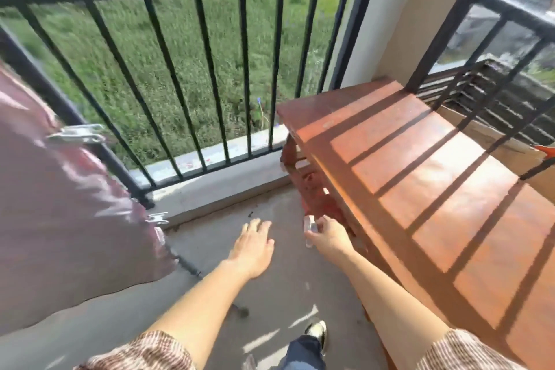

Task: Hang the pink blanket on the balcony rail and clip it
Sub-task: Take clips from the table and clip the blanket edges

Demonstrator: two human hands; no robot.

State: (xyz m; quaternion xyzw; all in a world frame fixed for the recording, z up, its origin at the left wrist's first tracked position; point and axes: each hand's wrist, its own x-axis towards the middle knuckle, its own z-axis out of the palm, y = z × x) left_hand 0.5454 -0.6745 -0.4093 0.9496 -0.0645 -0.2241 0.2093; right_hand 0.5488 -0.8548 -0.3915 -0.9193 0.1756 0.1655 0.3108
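left hand (pixel 253 246): flat, fingers extended | right hand (pixel 329 239): pinching clip (pixel 310 230)

We count one pink blanket (pixel 60 219), one wooden bench (pixel 420 174), one shoe (pixel 316 332) and two hands: the left hand (pixel 253 246) and the right hand (pixel 329 239). We make out three clear clips: an upper clip (pixel 76 134) and a lower clip (pixel 157 218) on the blanket, and a held clip (pixel 310 228) pinched in the right hand.

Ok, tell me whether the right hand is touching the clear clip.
Touching. The head view shows the right hand pinching the clear clip between its fingers, beside the wooden bench.
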